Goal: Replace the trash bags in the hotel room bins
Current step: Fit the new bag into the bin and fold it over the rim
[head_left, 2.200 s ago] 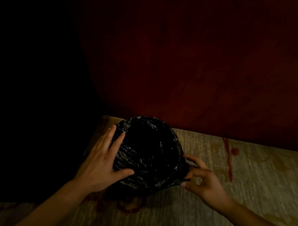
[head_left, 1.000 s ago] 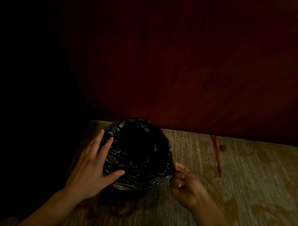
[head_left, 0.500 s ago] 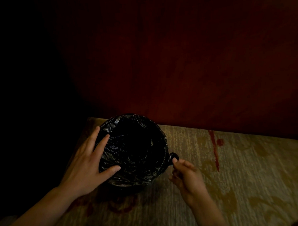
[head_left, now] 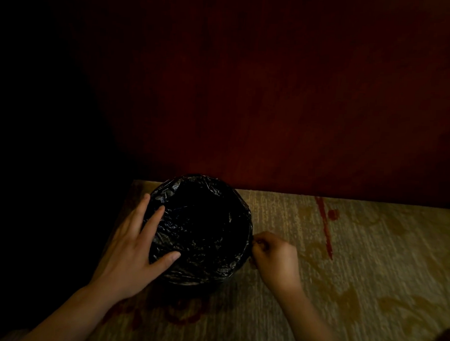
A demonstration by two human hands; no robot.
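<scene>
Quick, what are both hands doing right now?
Left hand: open, spread flat on the black trash bag.
Right hand: fingers curled at the bag's right edge; a grip cannot be told.

A beige carpet [head_left: 369,267] is covering the floor, its pile showing a fine ribbed grain. A red stripe [head_left: 325,226] is running across it on the right, with a red dot [head_left: 333,214] sitting just beside the stripe. Red loops [head_left: 184,313] are curling along the near part, and ochre swirls [head_left: 403,302] are spreading at lower right. A dark red wall [head_left: 273,95] is rising behind, fading into black shadow [head_left: 39,136] on the left.
</scene>
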